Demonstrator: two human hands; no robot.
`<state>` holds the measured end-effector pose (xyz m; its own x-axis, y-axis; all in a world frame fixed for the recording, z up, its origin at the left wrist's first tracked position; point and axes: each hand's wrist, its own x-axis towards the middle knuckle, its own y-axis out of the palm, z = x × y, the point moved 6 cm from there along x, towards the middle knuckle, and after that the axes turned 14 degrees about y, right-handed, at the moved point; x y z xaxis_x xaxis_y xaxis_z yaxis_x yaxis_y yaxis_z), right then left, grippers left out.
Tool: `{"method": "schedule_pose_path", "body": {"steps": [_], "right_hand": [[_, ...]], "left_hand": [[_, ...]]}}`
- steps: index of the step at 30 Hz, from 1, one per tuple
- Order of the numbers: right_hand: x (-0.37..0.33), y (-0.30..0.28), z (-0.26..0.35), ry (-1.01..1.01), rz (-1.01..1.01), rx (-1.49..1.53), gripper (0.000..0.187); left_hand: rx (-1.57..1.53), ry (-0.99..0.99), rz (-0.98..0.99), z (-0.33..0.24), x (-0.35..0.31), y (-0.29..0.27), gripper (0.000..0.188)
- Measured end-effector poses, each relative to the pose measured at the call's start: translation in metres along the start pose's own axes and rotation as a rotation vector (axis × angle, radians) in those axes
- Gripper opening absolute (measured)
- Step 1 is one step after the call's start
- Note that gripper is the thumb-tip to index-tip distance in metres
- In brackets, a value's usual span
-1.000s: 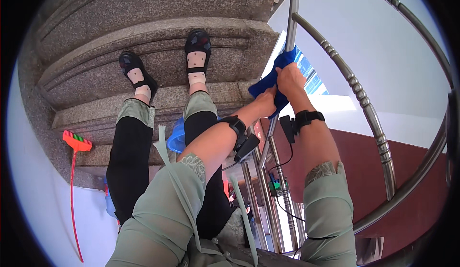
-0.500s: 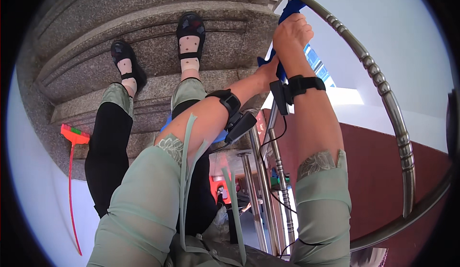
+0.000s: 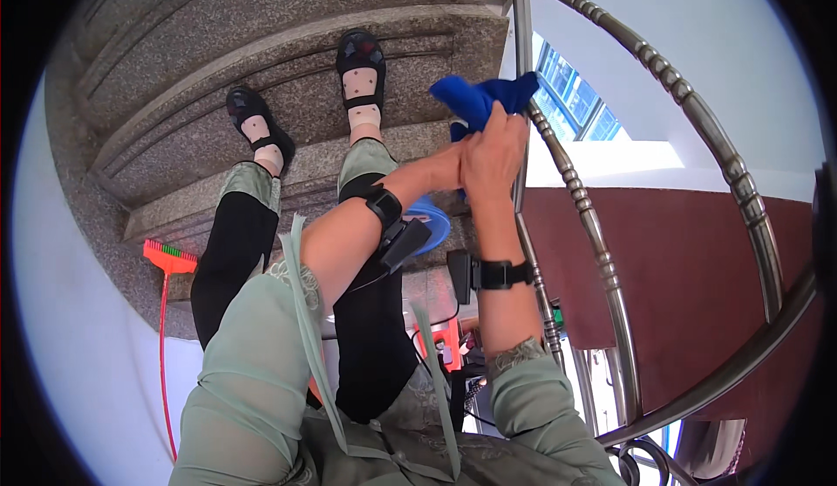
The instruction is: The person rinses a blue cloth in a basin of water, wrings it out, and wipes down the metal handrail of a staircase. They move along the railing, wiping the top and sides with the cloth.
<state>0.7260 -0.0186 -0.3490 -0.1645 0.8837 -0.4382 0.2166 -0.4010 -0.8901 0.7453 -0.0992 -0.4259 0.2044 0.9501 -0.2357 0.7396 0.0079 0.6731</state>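
Cloth (image 3: pixel 478 102), blue and bunched, is being gripped by the right hand (image 3: pixel 494 155), beside the steel post (image 3: pixel 522 33) at right; the left hand (image 3: pixel 447 167) is pressed close, fingers hidden, its grip impossible to tell.

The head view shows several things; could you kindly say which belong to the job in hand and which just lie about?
In use:
blue cloth, in the right hand, the left hand close against it
metal railing beside it, probably

Just about:
orange broom
blue basin, partly hidden; perhaps related
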Motion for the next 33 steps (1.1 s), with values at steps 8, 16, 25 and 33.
{"method": "schedule_pose_path", "body": {"steps": [8, 16, 25, 33], "right_hand": [[-0.079, -0.039, -0.103, 0.475, -0.117, 0.418, 0.036], [-0.01, -0.001, -0.114, 0.407, -0.167, 0.433, 0.05], [0.047, 0.023, -0.124, 0.171, -0.012, 0.508, 0.053], [0.069, 0.061, -0.109, 0.265, 0.575, 1.011, 0.072]], "left_hand": [[0.627, -0.201, 0.186, -0.048, -0.028, 0.039, 0.083], [0.769, -0.089, -0.129, -0.058, 0.03, 0.006, 0.086], [0.19, -0.205, -0.284, 0.008, 0.067, -0.026, 0.068], [0.169, -0.195, -0.334, 0.035, 0.065, -0.019, 0.066]]}}
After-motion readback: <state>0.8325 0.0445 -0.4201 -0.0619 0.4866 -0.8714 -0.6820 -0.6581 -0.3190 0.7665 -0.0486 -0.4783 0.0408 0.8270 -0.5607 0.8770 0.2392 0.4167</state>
